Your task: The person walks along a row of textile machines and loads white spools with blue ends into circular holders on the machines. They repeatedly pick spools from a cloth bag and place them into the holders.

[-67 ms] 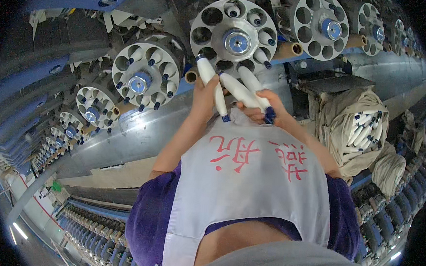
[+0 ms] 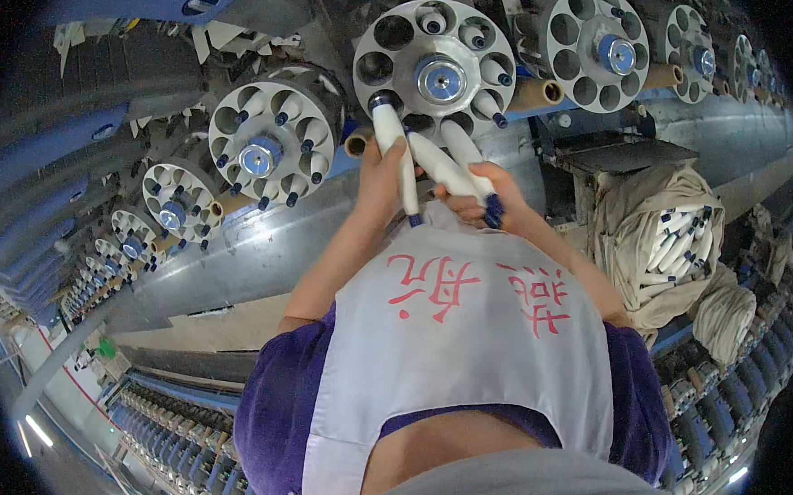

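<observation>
Between the fingers of my left hand [image 2: 382,181] is a white yarn bobbin [image 2: 389,131] with dark blue ends. Its upper end sits at the mouth of the lower-left hole of the round bobbin magazine [image 2: 412,92]. My right hand [image 2: 502,192] is closed around two more yarn bobbins, a nearer one [image 2: 436,164] and a farther one [image 2: 461,148], both slanting up toward the magazine's lower edge. Bobbins stand in several holes along the magazine's top and right side. The left and upper-left holes look vacant.
More magazines line the machine, a filled one [image 2: 231,128] at left and a mostly unfilled one [image 2: 582,64] at right. Brown tubes [image 2: 540,93] jut out between them. A cloth sack [image 2: 629,234] of bobbins hangs at right, beneath a dark ledge [image 2: 625,153].
The bobbin in my left hand has moved slightly up, its top now at the hole's mouth. My right hand's bobbins have shifted slightly left and up.
</observation>
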`<state>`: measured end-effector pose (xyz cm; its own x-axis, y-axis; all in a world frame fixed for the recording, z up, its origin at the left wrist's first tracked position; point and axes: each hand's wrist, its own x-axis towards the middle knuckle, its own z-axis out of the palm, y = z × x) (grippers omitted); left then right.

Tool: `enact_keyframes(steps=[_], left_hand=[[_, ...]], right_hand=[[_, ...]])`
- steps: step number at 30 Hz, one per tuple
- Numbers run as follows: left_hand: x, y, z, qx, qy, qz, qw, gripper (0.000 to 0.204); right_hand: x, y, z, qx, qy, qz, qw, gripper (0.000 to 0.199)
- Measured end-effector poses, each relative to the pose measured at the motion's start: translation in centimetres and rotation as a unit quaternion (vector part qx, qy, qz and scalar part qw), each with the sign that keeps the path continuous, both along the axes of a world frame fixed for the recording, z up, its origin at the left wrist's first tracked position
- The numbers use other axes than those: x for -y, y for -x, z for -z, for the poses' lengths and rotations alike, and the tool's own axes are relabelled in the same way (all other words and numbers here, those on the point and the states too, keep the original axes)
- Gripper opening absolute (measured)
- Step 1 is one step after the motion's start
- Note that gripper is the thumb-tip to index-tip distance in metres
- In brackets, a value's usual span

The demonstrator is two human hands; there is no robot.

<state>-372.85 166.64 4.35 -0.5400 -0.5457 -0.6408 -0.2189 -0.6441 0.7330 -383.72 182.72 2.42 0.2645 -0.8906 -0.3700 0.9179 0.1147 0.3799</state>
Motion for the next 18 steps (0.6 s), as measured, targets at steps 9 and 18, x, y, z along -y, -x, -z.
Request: enact_keyframes(steps=[9, 18], left_hand=[[3.5, 1.3, 0.6, -0.089, -0.218, -0.084, 0.968, 0.041], [3.2, -0.5, 1.2, -0.079, -0.126, -0.083, 0.985, 0.044]], right_hand=[[3.7, 1.8, -2.9, -0.550, -0.029, -0.232, 0.802, 0.045], [10.2, 9.4, -16.7, -0.986, 0.025, -0.059, 0.157, 0.006]])
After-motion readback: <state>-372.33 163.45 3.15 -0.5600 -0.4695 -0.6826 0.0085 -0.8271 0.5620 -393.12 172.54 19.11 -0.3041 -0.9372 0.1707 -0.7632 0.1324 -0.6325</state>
